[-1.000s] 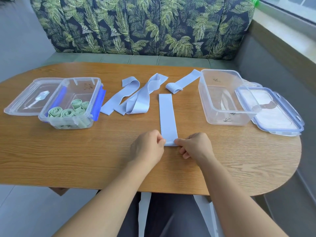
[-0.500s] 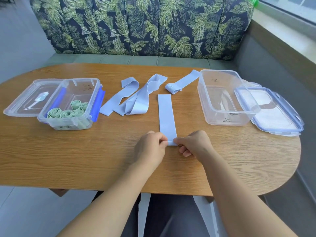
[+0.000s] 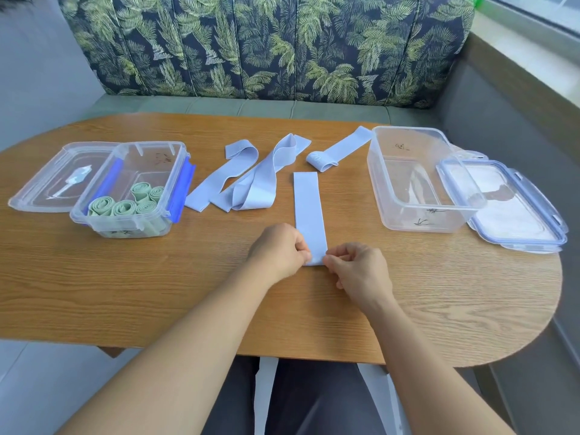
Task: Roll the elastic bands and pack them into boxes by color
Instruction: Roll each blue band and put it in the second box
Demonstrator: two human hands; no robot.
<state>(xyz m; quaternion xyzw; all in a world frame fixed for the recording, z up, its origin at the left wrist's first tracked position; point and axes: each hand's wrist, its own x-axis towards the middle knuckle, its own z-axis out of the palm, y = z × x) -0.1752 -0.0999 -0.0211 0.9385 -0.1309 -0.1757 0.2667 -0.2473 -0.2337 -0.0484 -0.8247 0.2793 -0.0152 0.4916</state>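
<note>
A flat light-blue elastic band lies straight on the wooden table, pointing away from me. My left hand and my right hand pinch its near end from either side, where the end is folded over. More light-blue bands lie loose behind: a tangled pair and one with a curled end. A clear box on the left holds several rolled green bands. The clear box on the right has nothing in it.
A clear lid lies left of the green-band box. A blue-rimmed lid leans against the right box near the table's rounded right edge. A leaf-print bench back stands behind the table.
Both hands stayed at the band's near end, fingers shifting slightly as they work the fold. The band itself has not moved.
</note>
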